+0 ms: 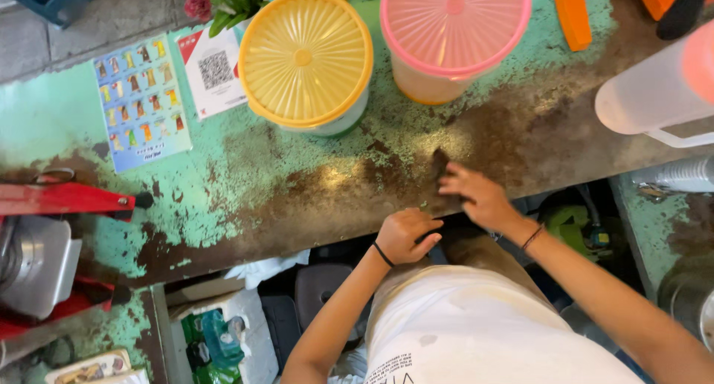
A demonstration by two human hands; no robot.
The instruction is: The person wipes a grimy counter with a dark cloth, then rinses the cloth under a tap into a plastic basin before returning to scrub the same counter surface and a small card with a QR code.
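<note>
- Presently our right hand [480, 194] fingers press flat, spread, on a dark cloth [439, 163] on the worn green counter [245, 176].
- Cloth's long axis runs away from us, toward the pink-lidded tub [452, 34].
- Our left hand [405, 234] curls closed at the counter edge, holding nothing visible.

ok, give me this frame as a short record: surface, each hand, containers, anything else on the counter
surface: worn green-painted counter, paint flaked to brown along the near edge
right hand: right hand flat on the counter, fingers on a small dark cloth-like piece; what it is cannot be told
left hand: left hand curled at the counter's near edge; contents, if any, hidden
containers: round tub with ribbed yellow lid; round tub with ribbed pink lid
other: laminated picture card; red-handled metal press at left
</note>
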